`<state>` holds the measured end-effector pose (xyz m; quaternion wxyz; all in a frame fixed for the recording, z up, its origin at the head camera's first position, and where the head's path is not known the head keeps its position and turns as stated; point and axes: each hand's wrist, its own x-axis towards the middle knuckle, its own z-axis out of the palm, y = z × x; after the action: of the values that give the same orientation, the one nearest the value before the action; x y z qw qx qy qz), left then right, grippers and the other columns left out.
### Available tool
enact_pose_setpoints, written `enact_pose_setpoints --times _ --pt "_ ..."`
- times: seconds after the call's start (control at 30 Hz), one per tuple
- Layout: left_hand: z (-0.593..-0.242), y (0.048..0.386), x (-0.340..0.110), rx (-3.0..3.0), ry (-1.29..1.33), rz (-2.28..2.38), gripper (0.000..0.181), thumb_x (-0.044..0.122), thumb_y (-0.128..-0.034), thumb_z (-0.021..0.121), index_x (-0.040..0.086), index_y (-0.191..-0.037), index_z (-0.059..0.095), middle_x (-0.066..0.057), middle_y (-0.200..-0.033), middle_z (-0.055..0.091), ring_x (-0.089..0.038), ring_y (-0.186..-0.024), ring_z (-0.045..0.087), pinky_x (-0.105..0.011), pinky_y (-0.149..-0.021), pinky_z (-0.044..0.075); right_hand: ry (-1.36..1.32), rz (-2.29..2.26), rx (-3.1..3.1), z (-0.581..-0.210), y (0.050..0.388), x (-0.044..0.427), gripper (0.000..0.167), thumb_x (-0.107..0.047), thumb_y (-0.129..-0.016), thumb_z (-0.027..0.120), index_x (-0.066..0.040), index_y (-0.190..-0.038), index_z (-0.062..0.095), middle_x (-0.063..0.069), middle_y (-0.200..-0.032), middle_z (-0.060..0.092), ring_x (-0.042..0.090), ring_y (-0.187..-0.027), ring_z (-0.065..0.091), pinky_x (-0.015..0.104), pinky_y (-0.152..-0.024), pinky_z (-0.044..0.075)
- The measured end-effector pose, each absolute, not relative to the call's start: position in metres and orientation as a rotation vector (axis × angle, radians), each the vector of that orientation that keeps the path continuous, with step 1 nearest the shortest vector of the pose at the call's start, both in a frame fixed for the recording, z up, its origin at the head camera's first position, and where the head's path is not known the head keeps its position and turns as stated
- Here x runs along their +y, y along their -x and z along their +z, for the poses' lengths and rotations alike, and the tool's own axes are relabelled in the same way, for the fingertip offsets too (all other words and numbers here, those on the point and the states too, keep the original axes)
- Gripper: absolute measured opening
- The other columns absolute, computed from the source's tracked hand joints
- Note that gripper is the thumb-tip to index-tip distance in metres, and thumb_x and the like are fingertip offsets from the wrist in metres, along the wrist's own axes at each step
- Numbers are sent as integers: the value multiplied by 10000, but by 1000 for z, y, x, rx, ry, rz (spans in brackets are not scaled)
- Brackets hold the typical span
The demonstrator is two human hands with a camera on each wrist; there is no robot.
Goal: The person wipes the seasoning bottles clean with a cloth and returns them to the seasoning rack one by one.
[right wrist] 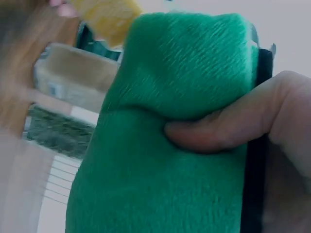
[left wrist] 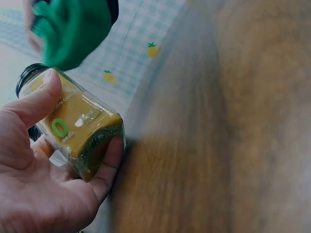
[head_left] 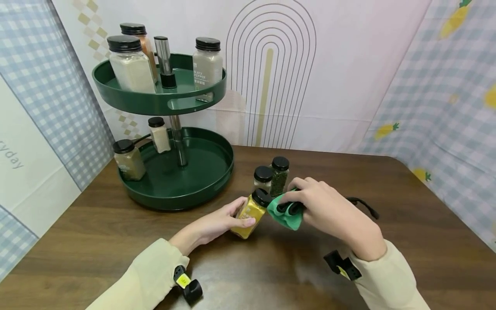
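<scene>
My left hand grips a square glass spice jar of yellow powder with a black lid, tilted just above the table. In the left wrist view the thumb lies along one face of the yellow spice jar and fingers wrap beneath it. A folded green cloth with black edging is held in my right hand, close beside the jar's lid. The right wrist view has the thumb pressing into the green cloth. Whether cloth and lid touch, I cannot tell.
Behind the hands stand a dark green herb jar and a pale spice jar. A two-tier green rack at the left carries several black-lidded jars, including a black pepper jar on top. A black strap lies right on the wooden table.
</scene>
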<state>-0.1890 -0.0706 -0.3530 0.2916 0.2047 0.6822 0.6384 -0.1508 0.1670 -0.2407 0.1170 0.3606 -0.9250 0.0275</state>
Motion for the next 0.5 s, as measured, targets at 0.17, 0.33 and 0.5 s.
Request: enact_pose_setpoints --times 0.17,0.33,0.5 --pt "-354 189 -71 1820 -549 1699 532 239 -902 615 132 -1347 344 -92 -1201 503 -182 -1058 492 -327 -925 393 -934 1 -2775 -241 155 169 381 70 -785 590 -223 -998 711 -19 -893 576 191 -779 529 324 -616 409" --pt "-352 189 -72 1842 -560 1683 505 235 -900 618 117 -1319 363 -87 -1165 514 -180 -1031 497 -304 -887 410 -850 146 -2705 -233 152 171 490 102 -771 526 -186 -1149 648 13 -1062 586 233 -918 572 390 -710 463" --pt "-352 188 -71 1860 -582 1648 524 251 -883 639 143 -1323 376 -73 -1183 520 -178 -1052 493 -311 -907 400 -1040 363 -2571 -239 151 160 493 103 -800 496 -150 -1210 603 -2 -1146 574 143 -962 578 326 -766 490"
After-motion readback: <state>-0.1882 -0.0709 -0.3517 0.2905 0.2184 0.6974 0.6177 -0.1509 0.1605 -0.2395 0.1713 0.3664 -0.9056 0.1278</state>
